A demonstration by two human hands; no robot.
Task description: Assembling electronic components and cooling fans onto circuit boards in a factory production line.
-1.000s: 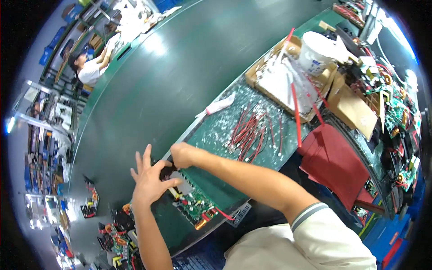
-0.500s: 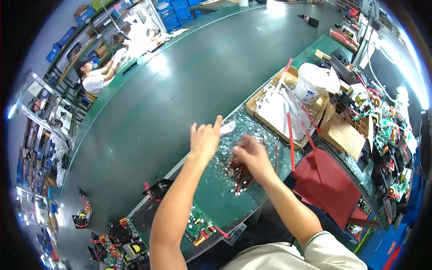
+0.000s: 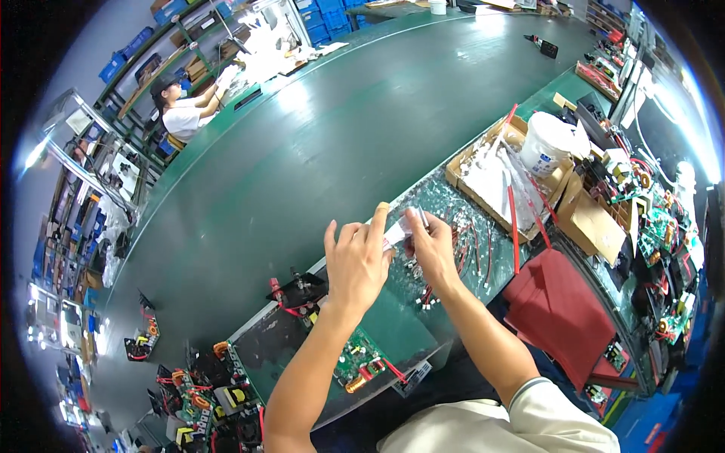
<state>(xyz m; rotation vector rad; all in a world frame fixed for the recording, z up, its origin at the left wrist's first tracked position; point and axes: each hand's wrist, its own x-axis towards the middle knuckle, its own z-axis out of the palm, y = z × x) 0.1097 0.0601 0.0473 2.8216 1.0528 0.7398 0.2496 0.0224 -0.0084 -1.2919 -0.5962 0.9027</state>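
My left hand (image 3: 358, 264) is raised over the bench edge, its thumb and index finger at one end of a small white packet (image 3: 396, 232) with reddish marks. At the packet's other end, my right hand (image 3: 430, 248) pinches it with thumb and fingers. Part of the packet is hidden by the fingers. Under and beside my right hand lies a loose pile of thin red and black wire leads (image 3: 470, 240) with small white connectors. Nearer to me, a green circuit board (image 3: 358, 358) with red wires lies by my left forearm.
A cardboard tray (image 3: 472, 181) with white scraps and a white bucket (image 3: 545, 143) stand to the right, red strips leaning across. A dark red chair (image 3: 563, 309) is at the bench's right side. Circuit assemblies (image 3: 200, 400) crowd the lower left. Another person (image 3: 185, 113) sits across the wide belt.
My right hand has moved up from the wire pile to the white packet beside my left hand. The whole view has shifted slightly.
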